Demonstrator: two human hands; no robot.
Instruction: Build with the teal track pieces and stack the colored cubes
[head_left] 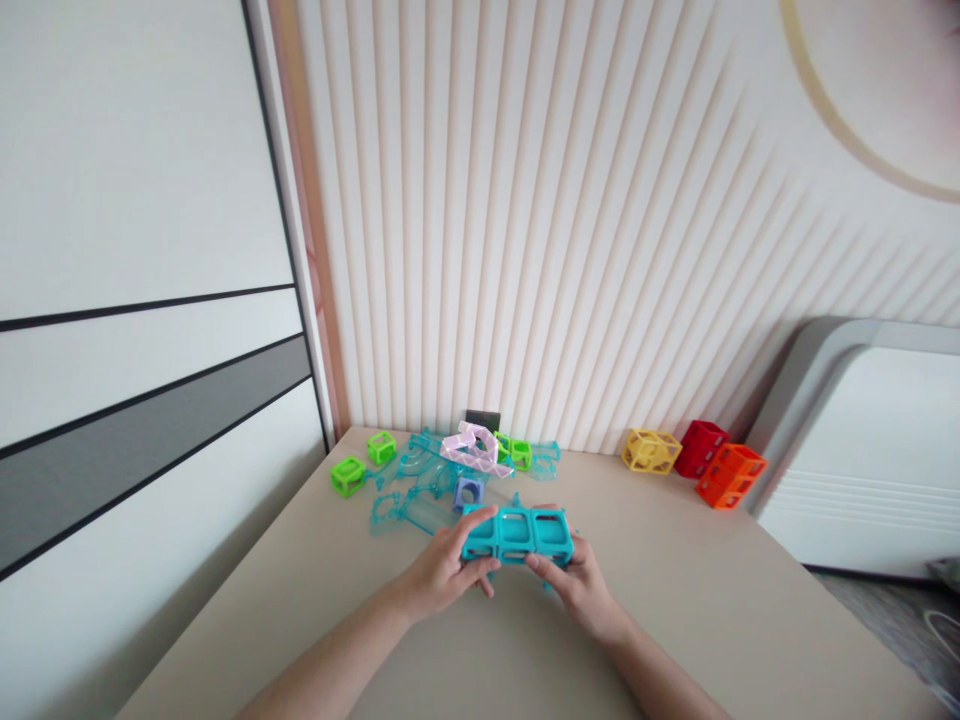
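A row of teal open-frame toy blocks (515, 530), three cubes joined end to end, is held between my two hands above the table. My left hand (448, 568) grips its left end, fingers on top and thumb along the near side. Around the right end, my right hand (582, 585) is closed, its thumb on the near lower edge. Just beyond the row stands a blue-violet cube (469, 493) with a round hole. Clear teal track pieces (427, 512) lie behind and to the left; some are partly hidden by the hands and blocks.
Green cubes (349, 476) sit at the table's left edge. A pale purple track piece (474, 450) lies on the pile near the ribbed wall (480, 220). Yellow blocks (651, 451), red blocks (700, 448) and orange blocks (731, 476) stand at the back right of the table (645, 540).
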